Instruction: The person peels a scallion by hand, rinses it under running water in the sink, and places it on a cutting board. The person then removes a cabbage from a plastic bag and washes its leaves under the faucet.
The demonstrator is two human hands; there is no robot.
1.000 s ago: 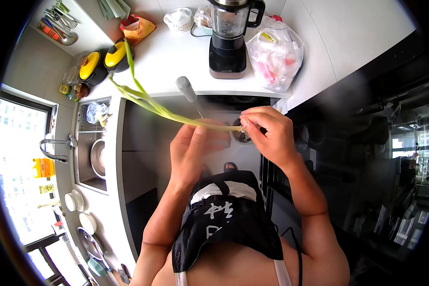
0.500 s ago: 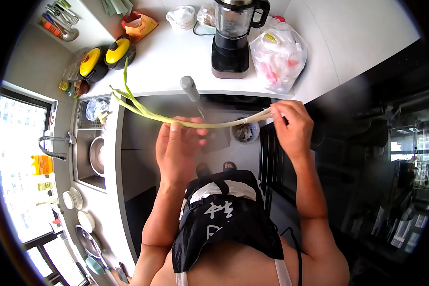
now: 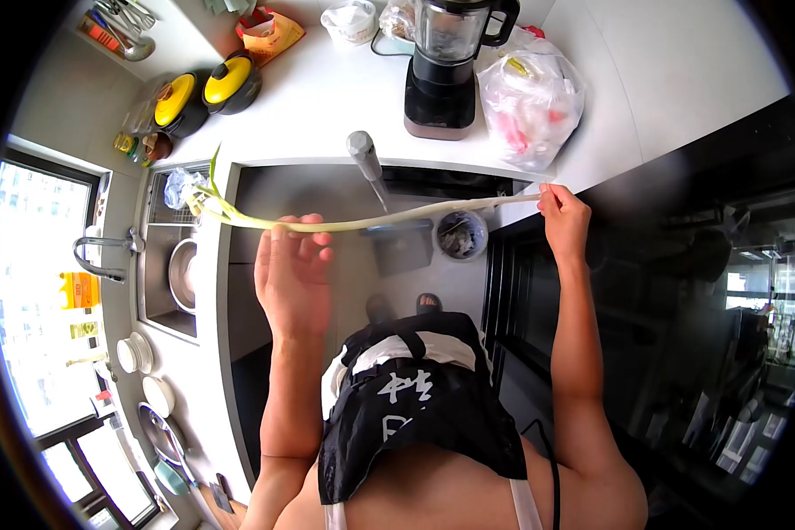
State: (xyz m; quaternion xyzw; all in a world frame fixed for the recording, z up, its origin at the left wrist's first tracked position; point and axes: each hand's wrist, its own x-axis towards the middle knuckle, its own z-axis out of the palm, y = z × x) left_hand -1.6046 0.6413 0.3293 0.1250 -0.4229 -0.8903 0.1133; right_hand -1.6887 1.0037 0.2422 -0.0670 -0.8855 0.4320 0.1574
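Observation:
A long scallion (image 3: 397, 217) stretches nearly level between both hands, green leaves at the left and a pale, thin end at the right. My left hand (image 3: 293, 274) is closed around the lower green part, its thumb along the near side and fingertips showing beyond. At the far right, my right hand (image 3: 564, 216) pinches the thin whitish end. Whether that end is a peeled strip or the stalk itself is hard to tell. Below the stalk, on the floor, stands a round bin (image 3: 460, 237) with scraps inside.
A blender (image 3: 440, 93) and a filled plastic bag (image 3: 530, 110) stand on the white counter (image 3: 327, 106). Two yellow-lidded pots (image 3: 228, 82) are at the back left. To the left is a sink (image 3: 163, 309) with a metal bowl (image 3: 184, 274). A grey-handled object (image 3: 365, 155) rises ahead.
My hands have moved farther apart, left hand leftward and right hand slightly rightward. The scallion has shifted left, and its right end now looks longer and thinner.

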